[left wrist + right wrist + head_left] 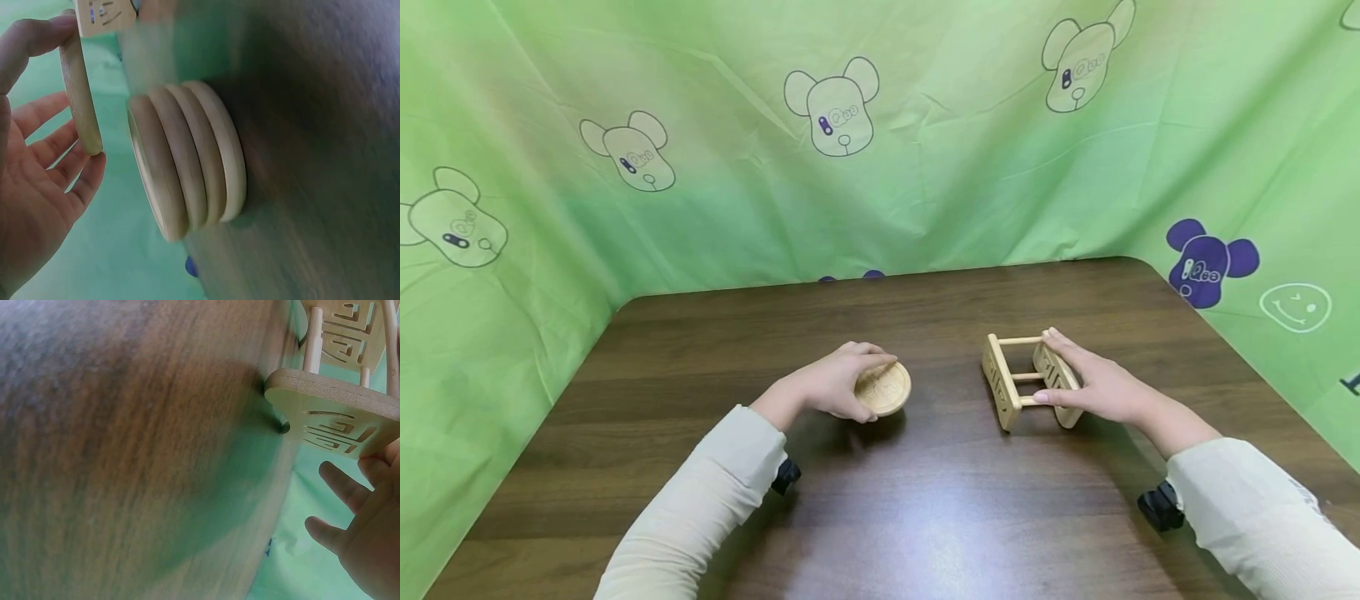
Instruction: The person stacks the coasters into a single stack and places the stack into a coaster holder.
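In the left wrist view my left hand (44, 175) holds a thin round wooden coaster (81, 100) by its edge, thumb on one side and fingertips on the other. A stack of several matching coasters (187, 162) stands on the table just below it, a gap between them. The head view has the left hand over the pale round wood, its fingers partly hiding it. To the right, my right hand (1101, 387) grips one side panel of a wooden coaster rack (1002, 383), which has cut-out panels joined by thin rods. Two of that hand's fingers (340, 487) stretch free of the panel.
Both hands work over a dark wood-grain table (715, 350), with the rack to the right of the coasters. A green printed curtain (925, 167) hangs behind the table and along its sides. Light glares off the table's near middle.
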